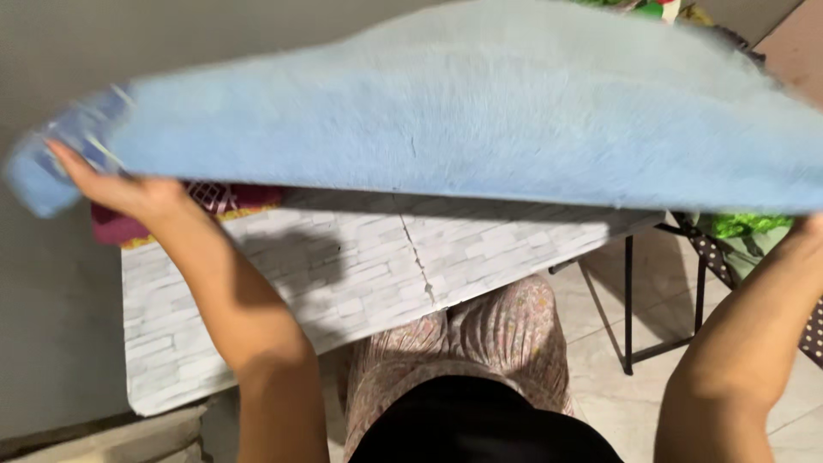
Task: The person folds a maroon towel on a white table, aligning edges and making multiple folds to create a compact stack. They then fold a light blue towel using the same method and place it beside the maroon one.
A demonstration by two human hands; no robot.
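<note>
Both my forearms rise toward a fluffy light-blue rug (480,111) spread high over the brick-patterned folding table (326,274). My left hand (111,184) grips its left edge; my right hand (810,231) is mostly hidden (grip unclear). Lowering it flat needs both ends kept level.

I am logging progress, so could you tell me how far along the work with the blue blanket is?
Early stage, it seems. The fluffy blue blanket is lifted and spread above the table, no fold visible. The left hand grips one edge; the right hand holds the other, its fingers hidden. It has not yet been laid down.
</note>
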